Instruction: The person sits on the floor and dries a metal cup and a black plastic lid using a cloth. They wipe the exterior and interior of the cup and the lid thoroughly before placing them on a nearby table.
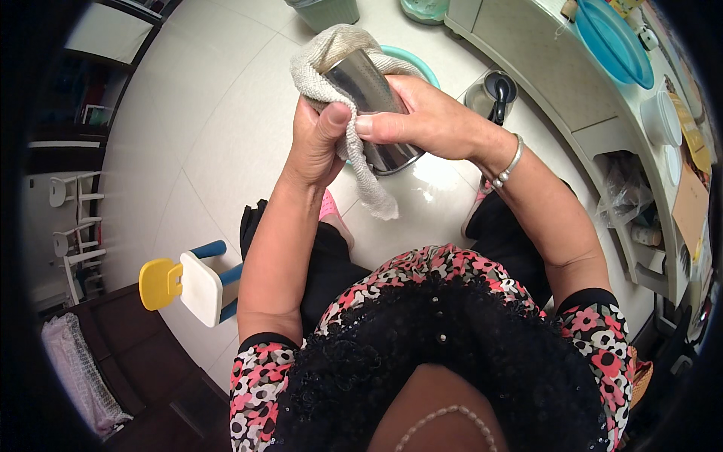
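My left hand (323, 138) grips a damp-looking beige cloth (333, 45), its thumb pressed on a fold that hangs down between my hands. The cloth wraps over the upper end of a shiny steel cylinder (364, 82), which is tilted. My right hand (432, 121) is closed around the cylinder's side, its thumb touching the cloth's fold. The lower end of the cylinder, with a rim, shows under my right hand. Behind the cloth and hands, a turquoise basin (415, 56) is mostly hidden on the floor.
A glass jug with a black lid and handle (499, 93) stands on the floor beside a white cabinet (542, 73). Blue trays (613, 45) lie on its top. Bins (327, 12) stand beyond my hands. A small white and yellow chair (200, 288) is at left.
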A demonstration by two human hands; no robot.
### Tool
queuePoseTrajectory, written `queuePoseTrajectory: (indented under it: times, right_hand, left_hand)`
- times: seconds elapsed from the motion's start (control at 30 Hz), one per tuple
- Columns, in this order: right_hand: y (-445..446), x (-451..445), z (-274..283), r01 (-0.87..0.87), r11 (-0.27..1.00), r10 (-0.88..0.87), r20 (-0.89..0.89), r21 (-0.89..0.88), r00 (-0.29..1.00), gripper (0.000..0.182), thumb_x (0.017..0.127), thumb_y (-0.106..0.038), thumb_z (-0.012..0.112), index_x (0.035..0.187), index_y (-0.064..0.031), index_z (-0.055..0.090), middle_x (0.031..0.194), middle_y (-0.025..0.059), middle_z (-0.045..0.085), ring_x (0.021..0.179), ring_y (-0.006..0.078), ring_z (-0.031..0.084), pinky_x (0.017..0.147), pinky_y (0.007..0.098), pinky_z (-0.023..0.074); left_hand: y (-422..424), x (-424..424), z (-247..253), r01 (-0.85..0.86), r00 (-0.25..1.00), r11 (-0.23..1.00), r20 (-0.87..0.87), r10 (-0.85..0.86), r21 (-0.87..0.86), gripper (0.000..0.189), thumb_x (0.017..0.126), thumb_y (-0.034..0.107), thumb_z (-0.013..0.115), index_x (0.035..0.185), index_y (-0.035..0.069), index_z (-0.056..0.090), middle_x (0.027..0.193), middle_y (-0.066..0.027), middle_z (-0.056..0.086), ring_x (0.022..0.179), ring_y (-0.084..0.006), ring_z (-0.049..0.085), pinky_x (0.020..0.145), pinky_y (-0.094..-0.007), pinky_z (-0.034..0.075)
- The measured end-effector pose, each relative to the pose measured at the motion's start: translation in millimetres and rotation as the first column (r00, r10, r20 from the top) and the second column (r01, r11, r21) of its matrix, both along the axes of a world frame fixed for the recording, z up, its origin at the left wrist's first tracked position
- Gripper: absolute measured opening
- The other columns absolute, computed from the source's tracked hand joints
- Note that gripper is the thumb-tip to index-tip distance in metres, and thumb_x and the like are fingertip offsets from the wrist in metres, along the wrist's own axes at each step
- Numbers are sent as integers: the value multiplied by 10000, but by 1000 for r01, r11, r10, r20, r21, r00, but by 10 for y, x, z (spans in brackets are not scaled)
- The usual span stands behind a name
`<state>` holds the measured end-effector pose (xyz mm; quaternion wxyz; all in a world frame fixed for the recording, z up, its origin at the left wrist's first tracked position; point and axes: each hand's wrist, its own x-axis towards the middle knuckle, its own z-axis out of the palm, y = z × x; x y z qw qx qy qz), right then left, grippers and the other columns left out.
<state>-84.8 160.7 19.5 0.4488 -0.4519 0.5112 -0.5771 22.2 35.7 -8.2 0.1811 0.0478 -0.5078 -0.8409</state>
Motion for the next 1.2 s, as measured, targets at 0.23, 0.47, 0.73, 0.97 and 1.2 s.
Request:
queuePoseTrajectory:
  times: [0.23,0.47,0.73,0.97,1.2]
  right_hand:
    - [-34,65,-18,-34,997,33,25,69,999,409,775,-304,639,1003,14,520,838,34,552,729,84,514,634,231,437]
    - [-149,160,-298,285,954,-297,-182,-89,937,554,727,-314,664,1075,81,488,915,133,589,791,195,575,763,286,458]
    - [-81,51,-127,7,998,-26,348,55,937,389,824,-329,580,1013,9,546,848,98,608,726,150,610,543,229,496]
    - [-40,140,-76,-71,994,103,575,-78,812,370,864,-310,507,1016,24,552,874,124,615,738,170,629,507,245,493]
    - [-31,88,-66,180,982,-189,-217,-58,958,349,803,-269,599,978,29,543,772,48,559,674,96,511,628,238,424]
  left_hand:
    - [46,-91,44,-97,993,993,68,93,64,490,776,345,644,1094,0,505,940,-73,585,814,-133,576,724,-263,480]
    - [-47,-208,19,-291,945,956,141,294,-41,407,807,426,562,947,44,559,829,-86,595,727,-179,598,663,-289,505]
    - [-55,-175,122,-187,982,969,8,188,160,434,810,389,591,1000,3,531,833,-97,606,672,-135,600,598,-264,521]
    - [-94,-78,166,113,994,965,-34,-108,235,576,785,497,558,1012,-31,514,627,-120,585,308,-130,483,235,-214,418]
    - [7,-212,14,-219,976,976,-5,219,24,501,774,494,589,968,35,539,818,-95,592,710,-182,604,603,-305,525]
